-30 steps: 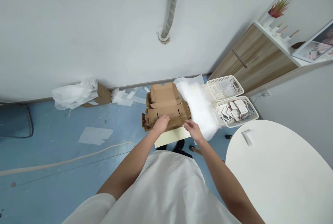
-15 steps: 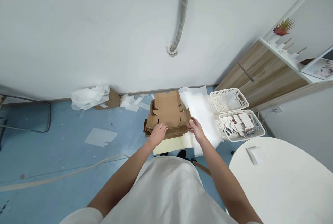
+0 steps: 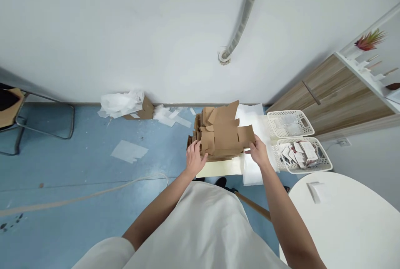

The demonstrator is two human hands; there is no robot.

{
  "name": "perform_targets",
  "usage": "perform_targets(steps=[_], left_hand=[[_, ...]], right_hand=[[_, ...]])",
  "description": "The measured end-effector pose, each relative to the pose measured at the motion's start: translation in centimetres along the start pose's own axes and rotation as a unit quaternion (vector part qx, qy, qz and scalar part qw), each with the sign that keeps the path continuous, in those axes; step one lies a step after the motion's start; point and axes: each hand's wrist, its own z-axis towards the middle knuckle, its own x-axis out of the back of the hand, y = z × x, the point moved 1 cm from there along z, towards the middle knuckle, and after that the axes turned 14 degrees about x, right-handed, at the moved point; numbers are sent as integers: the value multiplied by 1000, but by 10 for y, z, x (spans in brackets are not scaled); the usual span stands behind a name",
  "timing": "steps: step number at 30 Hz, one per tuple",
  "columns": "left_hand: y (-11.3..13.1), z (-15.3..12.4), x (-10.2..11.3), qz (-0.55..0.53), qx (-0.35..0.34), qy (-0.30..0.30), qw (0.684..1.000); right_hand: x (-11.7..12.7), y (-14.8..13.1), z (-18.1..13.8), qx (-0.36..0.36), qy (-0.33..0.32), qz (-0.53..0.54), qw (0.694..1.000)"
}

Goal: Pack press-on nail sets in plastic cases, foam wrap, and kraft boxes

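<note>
- My left hand [image 3: 195,160] lies at the near left corner of the cardboard, fingers curved and slightly spread against a small flap; I cannot tell from here whether they grip it or only rest on it.
- My right hand [image 3: 258,152] is closed on the right end of the top box blank [image 3: 226,138], pinching the near corner of its end flap.
- That top box blank lies between my two hands, unfolded, with creases and dark slots on view and its far panel tilted up.
- Under it I have a stack of blanks [image 3: 223,155], its edges uneven on the left.
- The stack sits on a pale yellow surface [image 3: 220,169], whose bare front strip shows on my side.
- Just right of the stack I see white sheeting [image 3: 252,174], hanging over the near edge.
- Beyond that are two white perforated baskets: the nearer basket [image 3: 330,165] holds white card-like pieces [image 3: 308,150], the farther basket [image 3: 272,117] clear plastic.
- Nearest me on the right is a round white table [image 3: 346,215].
- Well off to the left, a carton [image 3: 146,109] with crumpled white wrapping [image 3: 121,104] sits on the blue floor [image 3: 90,152] by the wall [image 3: 125,31].
</note>
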Motion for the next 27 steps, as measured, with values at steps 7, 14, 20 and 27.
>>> perform_targets(steps=[7, 14, 20, 27], left_hand=[[15, 30, -16, -55, -2, -69, 996], [61, 27, -75, -90, -5, -275, 957], [108, -27, -137, -138, -2, -440, 887], [157, -109, -192, -147, -22, -552, 821]], right_hand=[[24, -17, -55, 23, 104, 2, 994], [74, -10, -145, -20, 271, 31, 962], [104, 9, -240, -82, 396, 88, 910], [114, 47, -334, -149, 531, 86, 830]])
